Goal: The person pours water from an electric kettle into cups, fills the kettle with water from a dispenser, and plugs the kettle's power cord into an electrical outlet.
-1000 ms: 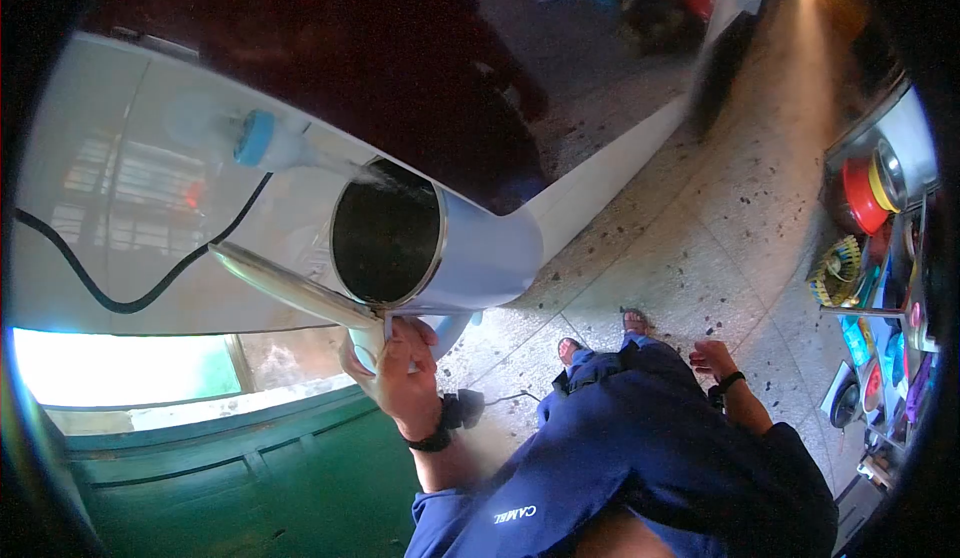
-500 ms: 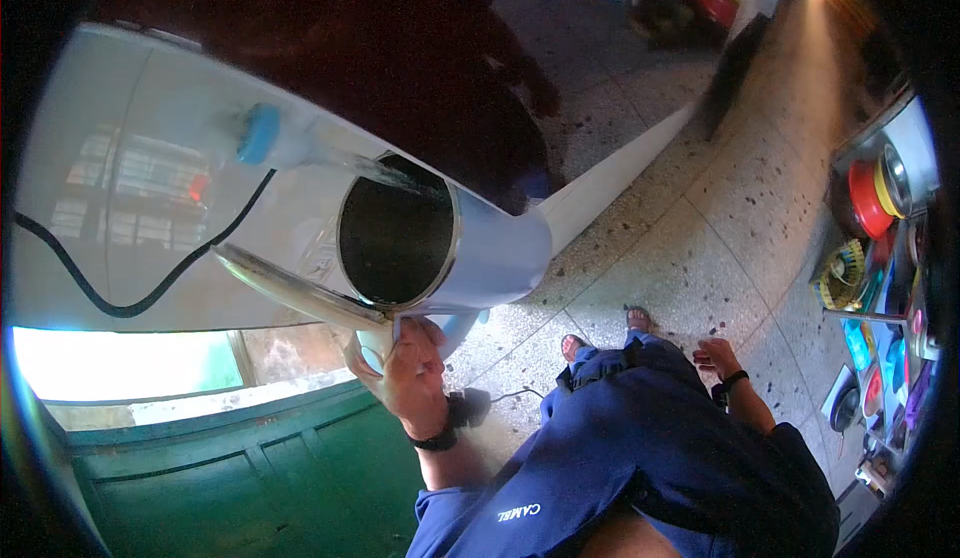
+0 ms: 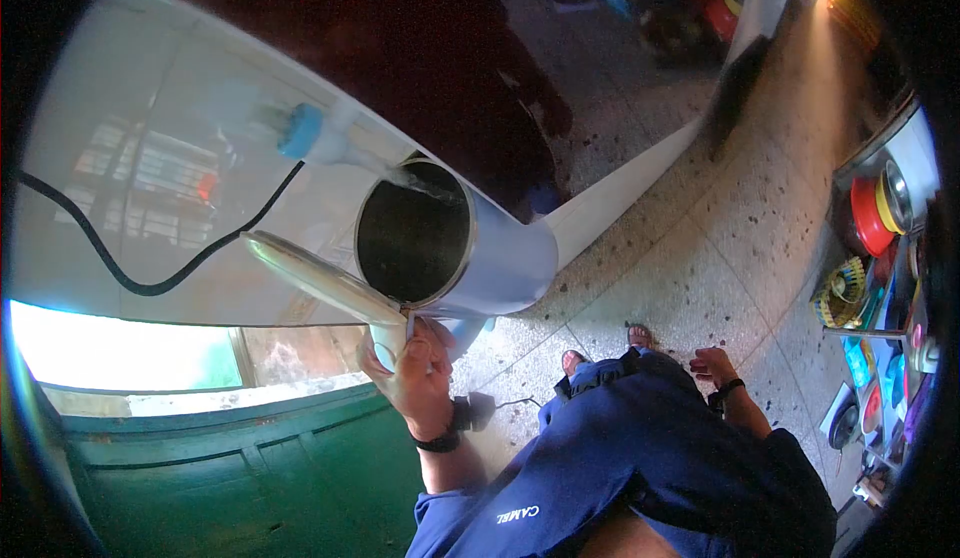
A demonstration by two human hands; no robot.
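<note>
My left hand [image 3: 412, 373] is wrapped around the handle of a pale blue-and-white electric kettle [image 3: 515, 258]. The kettle is tilted towards the glossy white panel, and its hinged lid [image 3: 325, 280] stands wide open. Its round mouth shows a dark inside; the contents cannot be made out. A clear, blurred, tap-like piece with a light blue part [image 3: 300, 131] reaches over the kettle's rim, with what looks like a clear stream at the mouth. My right hand [image 3: 712, 365] hangs near my side with nothing in it, fingers loosely bent.
A black cord [image 3: 150, 286] hangs across the white panel [image 3: 150, 78], below a dark glossy surface. A green wooden door or panel [image 3: 250, 468] is at lower left. Shelves at right hold a red bowl [image 3: 868, 216], a yellow basket [image 3: 843, 283] and other housewares. Speckled floor tiles [image 3: 640, 248] lie below.
The view has shifted slightly, so the panel, cord and blue part appear farther right. My left hand still grips the kettle. My right hand's fingers look a little more curled.
</note>
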